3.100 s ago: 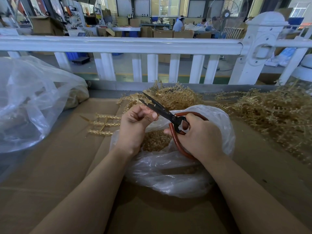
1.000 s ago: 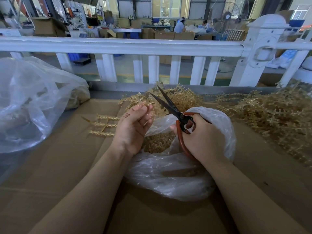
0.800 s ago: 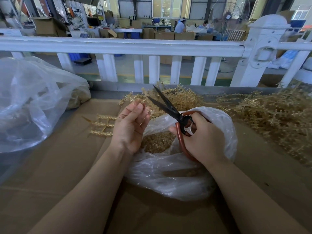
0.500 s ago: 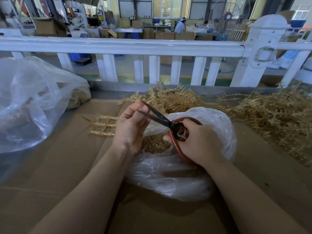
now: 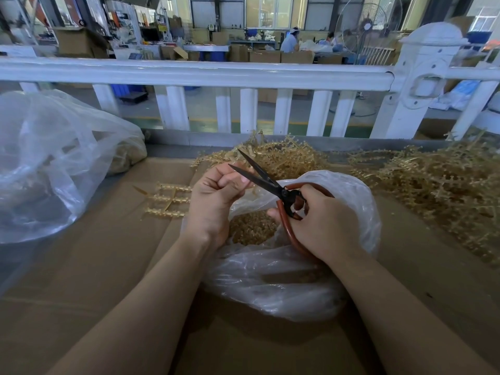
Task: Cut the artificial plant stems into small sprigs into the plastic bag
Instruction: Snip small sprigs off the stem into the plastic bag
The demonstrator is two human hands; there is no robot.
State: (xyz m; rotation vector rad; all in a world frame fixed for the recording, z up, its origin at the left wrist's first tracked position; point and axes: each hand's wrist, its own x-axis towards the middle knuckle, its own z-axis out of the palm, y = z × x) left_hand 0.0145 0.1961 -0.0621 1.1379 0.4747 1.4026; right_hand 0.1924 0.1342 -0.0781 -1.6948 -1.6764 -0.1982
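Both hands work above the plastic bag so sprigs drop in: left hand pinches a stem, right hand grips parted scissors.

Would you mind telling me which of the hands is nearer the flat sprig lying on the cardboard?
Left. The left hand is just beside the flat sprig; the right hand is farther right, over the bag.

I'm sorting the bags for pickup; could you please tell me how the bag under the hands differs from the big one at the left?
The plastic bag under the hands lies open-mouthed with cut sprigs showing; the large bag at left is bulkier and billowed, its contents mostly hidden. The first sits between both wrists; the second lies untouched. Both are clear plastic.
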